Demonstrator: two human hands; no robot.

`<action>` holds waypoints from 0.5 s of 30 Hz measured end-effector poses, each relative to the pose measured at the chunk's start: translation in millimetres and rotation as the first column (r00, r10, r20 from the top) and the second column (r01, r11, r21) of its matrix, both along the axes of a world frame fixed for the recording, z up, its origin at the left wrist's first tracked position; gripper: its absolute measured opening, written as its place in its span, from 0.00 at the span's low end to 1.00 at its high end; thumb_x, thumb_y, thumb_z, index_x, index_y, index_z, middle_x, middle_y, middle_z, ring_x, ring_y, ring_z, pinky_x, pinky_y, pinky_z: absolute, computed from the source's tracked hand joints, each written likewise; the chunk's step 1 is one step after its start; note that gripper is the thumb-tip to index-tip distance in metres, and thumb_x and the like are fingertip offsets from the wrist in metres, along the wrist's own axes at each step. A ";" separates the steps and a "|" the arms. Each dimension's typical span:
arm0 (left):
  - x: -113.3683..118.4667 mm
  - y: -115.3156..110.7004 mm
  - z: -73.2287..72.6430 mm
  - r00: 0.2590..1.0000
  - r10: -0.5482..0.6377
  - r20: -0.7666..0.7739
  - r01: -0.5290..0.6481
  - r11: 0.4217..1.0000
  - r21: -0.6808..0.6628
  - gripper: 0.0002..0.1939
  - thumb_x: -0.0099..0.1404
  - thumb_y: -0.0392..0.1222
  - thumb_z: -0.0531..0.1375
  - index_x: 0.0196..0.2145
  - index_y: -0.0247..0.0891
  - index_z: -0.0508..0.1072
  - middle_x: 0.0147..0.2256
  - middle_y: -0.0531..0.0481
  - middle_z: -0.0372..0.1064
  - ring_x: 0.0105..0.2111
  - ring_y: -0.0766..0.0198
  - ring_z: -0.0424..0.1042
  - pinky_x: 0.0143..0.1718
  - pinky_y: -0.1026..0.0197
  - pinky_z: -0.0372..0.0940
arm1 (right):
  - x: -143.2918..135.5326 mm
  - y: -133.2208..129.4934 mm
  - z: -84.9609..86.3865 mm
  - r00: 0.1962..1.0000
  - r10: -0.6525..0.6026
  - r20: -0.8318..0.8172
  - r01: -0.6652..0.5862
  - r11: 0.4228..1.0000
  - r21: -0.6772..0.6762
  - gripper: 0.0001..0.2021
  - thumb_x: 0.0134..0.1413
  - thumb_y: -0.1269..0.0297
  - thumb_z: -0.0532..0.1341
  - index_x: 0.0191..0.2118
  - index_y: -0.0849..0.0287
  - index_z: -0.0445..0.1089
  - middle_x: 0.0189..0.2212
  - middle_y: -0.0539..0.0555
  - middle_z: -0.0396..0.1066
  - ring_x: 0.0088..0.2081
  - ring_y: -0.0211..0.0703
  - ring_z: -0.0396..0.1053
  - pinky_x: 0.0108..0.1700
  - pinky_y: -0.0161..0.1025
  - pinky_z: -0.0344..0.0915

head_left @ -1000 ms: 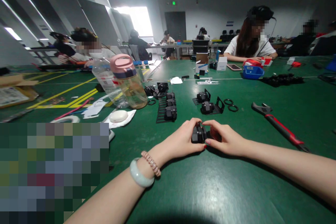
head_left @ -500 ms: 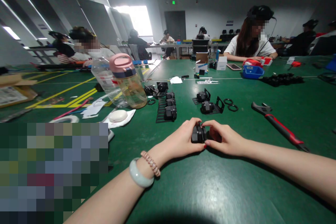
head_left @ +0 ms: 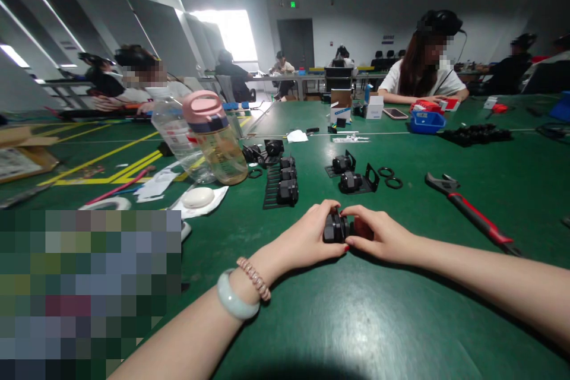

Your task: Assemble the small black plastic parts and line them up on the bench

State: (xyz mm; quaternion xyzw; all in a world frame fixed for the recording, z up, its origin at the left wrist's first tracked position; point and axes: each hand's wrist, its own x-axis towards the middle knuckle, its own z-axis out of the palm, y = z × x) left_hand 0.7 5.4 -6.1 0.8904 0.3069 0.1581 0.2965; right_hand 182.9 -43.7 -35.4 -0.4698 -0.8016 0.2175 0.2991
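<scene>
Head view: your left hand (head_left: 309,231) has thumb and fingers closed around the fitting (head_left: 333,229) between your hands, left of the wrench (head_left: 475,217). Your right hand (head_left: 383,234) sets parted thumb and forefinger at its right end; whether they grip, I cannot tell.

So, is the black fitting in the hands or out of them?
In them: the left hand clasps the black fitting, and the right hand is at its other end.

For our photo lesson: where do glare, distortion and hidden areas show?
Head view: the window is washed out; the table shines below the black part; the pink-lidded bottle leans, probably lens distortion; pixel blocks cover the lower left.
</scene>
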 end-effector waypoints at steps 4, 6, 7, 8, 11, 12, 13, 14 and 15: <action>0.0 0.3 0.3 1.000 -0.008 -0.011 0.008 1.000 0.001 0.29 0.49 0.47 0.59 0.48 0.39 0.56 0.39 0.46 0.59 0.38 0.59 0.62 0.40 0.56 0.60 | 0.2 -0.1 0.0 1.000 -0.004 0.002 0.004 1.000 -0.005 0.19 0.48 0.66 0.57 0.47 0.57 0.54 0.20 0.44 0.58 0.22 0.32 0.57 0.25 0.30 0.52; 0.0 0.5 0.4 1.000 -0.009 -0.022 0.009 1.000 0.003 0.29 0.49 0.47 0.59 0.48 0.39 0.56 0.39 0.46 0.59 0.38 0.59 0.62 0.40 0.56 0.60 | 0.2 -0.2 0.1 1.000 -0.005 0.003 0.005 1.000 -0.006 0.19 0.48 0.66 0.57 0.47 0.57 0.54 0.20 0.44 0.58 0.22 0.32 0.57 0.25 0.30 0.52; 0.0 0.6 0.4 1.000 -0.008 -0.026 0.008 1.000 0.005 0.29 0.49 0.47 0.59 0.48 0.39 0.56 0.40 0.46 0.59 0.38 0.59 0.62 0.40 0.56 0.60 | 0.2 -0.3 0.2 1.000 -0.005 0.004 0.005 1.000 -0.009 0.19 0.48 0.66 0.57 0.47 0.57 0.55 0.20 0.44 0.58 0.22 0.32 0.57 0.25 0.30 0.52; 0.0 0.6 0.4 1.000 -0.008 -0.027 0.008 1.000 0.007 0.29 0.49 0.47 0.59 0.48 0.39 0.56 0.40 0.46 0.59 0.38 0.59 0.62 0.40 0.56 0.60 | 0.1 -0.3 0.4 1.000 -0.003 0.004 0.003 1.000 -0.011 0.19 0.48 0.66 0.57 0.47 0.57 0.55 0.20 0.44 0.58 0.22 0.32 0.57 0.25 0.30 0.52; 0.0 0.4 0.5 1.000 -0.008 -0.019 0.009 1.000 0.005 0.29 0.49 0.47 0.58 0.48 0.39 0.56 0.40 0.46 0.59 0.38 0.59 0.62 0.40 0.56 0.60 | -0.2 -0.5 0.9 1.000 -0.007 0.003 0.007 1.000 -0.009 0.19 0.48 0.66 0.57 0.47 0.58 0.55 0.21 0.44 0.59 0.22 0.32 0.57 0.25 0.30 0.52; 0.1 0.3 0.6 1.000 -0.008 -0.013 0.008 1.000 0.001 0.29 0.49 0.47 0.59 0.48 0.39 0.56 0.40 0.46 0.59 0.39 0.59 0.62 0.40 0.56 0.60 | -0.3 -0.6 1.0 1.000 -0.008 0.002 0.008 1.000 -0.007 0.19 0.47 0.66 0.57 0.47 0.58 0.55 0.21 0.44 0.59 0.22 0.32 0.57 0.25 0.30 0.52; 0.1 0.2 0.6 1.000 -0.008 -0.009 0.008 1.000 -0.004 0.29 0.49 0.46 0.59 0.48 0.39 0.56 0.40 0.46 0.59 0.39 0.59 0.62 0.40 0.56 0.60 | -0.4 -0.7 1.3 1.000 -0.010 0.001 0.010 1.000 -0.005 0.19 0.47 0.66 0.57 0.47 0.58 0.55 0.21 0.44 0.59 0.22 0.32 0.57 0.25 0.30 0.52; 0.1 0.1 0.7 1.000 -0.008 -0.006 0.008 1.000 -0.010 0.29 0.49 0.46 0.59 0.48 0.39 0.56 0.40 0.46 0.59 0.39 0.59 0.62 0.40 0.56 0.60 | -0.4 -0.8 1.5 1.000 -0.011 0.001 0.011 1.000 -0.005 0.19 0.47 0.66 0.57 0.47 0.58 0.55 0.21 0.44 0.59 0.22 0.32 0.57 0.25 0.30 0.52; 0.1 -0.1 0.8 1.000 -0.007 -0.004 0.007 1.000 -0.015 0.29 0.49 0.46 0.59 0.48 0.39 0.56 0.40 0.46 0.59 0.39 0.59 0.62 0.40 0.56 0.60 | -0.5 -0.9 1.7 1.000 -0.010 0.001 0.010 1.000 -0.008 0.19 0.47 0.66 0.57 0.47 0.58 0.55 0.20 0.44 0.59 0.22 0.32 0.57 0.25 0.30 0.52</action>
